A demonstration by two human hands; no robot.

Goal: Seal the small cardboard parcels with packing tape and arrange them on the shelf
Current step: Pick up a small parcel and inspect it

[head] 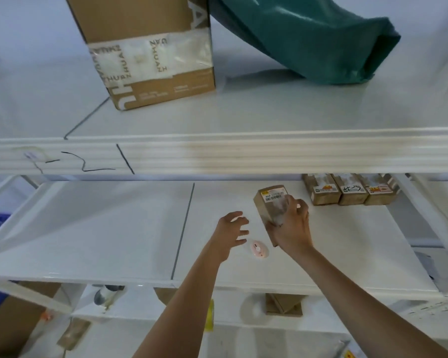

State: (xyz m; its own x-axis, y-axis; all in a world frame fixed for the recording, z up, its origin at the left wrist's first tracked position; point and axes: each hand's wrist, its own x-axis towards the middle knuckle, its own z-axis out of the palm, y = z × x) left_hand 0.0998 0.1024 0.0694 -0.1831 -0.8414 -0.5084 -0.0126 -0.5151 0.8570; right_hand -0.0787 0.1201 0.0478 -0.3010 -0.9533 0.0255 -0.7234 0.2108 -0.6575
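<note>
Now shelving: right hand [292, 228] is gripping a taped parcel [269, 205], left hand [232, 228] hovering spread, empty; next, it probably belongs beside the row [347, 189].

On the big cardboard box [150, 55] at eleven o'clock, the white tape carries the letters "ZHUAN" and "HUA", printed upside down. The labels on the small parcels [347, 189] at two o'clock are too blurred to read.

White metal shelving [243, 156] stands against a pale wall [23, 34]; even, soft light falls across its tiers.
</note>
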